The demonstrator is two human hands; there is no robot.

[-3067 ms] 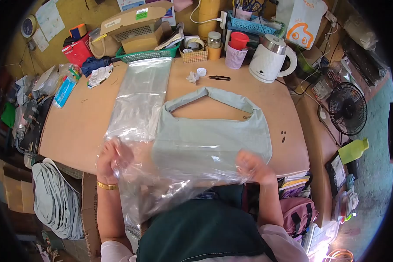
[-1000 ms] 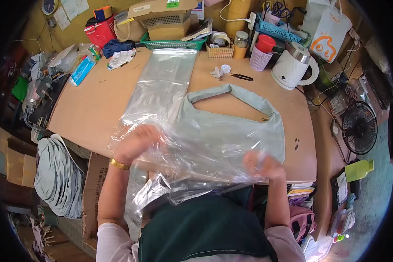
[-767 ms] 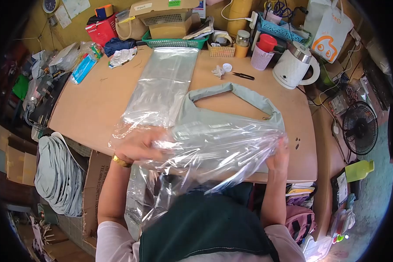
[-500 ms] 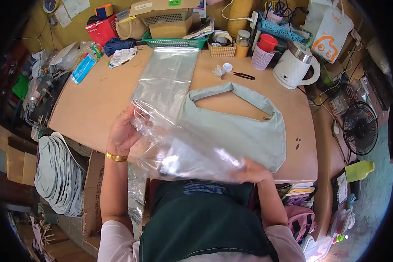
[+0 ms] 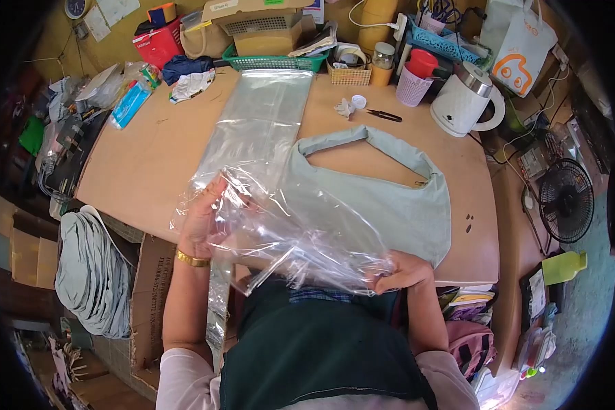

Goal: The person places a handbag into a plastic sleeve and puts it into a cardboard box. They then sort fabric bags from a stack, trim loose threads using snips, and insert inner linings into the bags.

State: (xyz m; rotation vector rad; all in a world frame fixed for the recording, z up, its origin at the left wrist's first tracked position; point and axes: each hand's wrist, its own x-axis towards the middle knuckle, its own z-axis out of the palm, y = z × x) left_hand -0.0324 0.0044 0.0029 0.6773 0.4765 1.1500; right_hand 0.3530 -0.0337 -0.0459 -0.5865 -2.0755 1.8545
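A clear plastic bag (image 5: 301, 236) is stretched between my two hands above the table's front edge. My left hand (image 5: 203, 213), a gold bracelet at its wrist, grips the bag's left part and shows partly through the film. At the other end my right hand (image 5: 404, 272) pinches the lower right corner. Behind the held bag lies a stack of flat clear plastic bags (image 5: 263, 109) on the table. A pale grey-green fabric shoulder bag (image 5: 383, 205) lies flat to the right, its strap looped toward the back, partly covered by the film.
On the brown table (image 5: 143, 164) are black thread snips (image 5: 385, 115), a white cap (image 5: 358, 101) and a white kettle (image 5: 461, 102). Baskets and boxes line the back. Folded grey-green fabric (image 5: 92, 273) is piled at left; a black fan (image 5: 566, 199) stands at right.
The held bag has gone from smoother to more crumpled and bunched. My left hand has shifted slightly right and down, while my right hand has turned a little.
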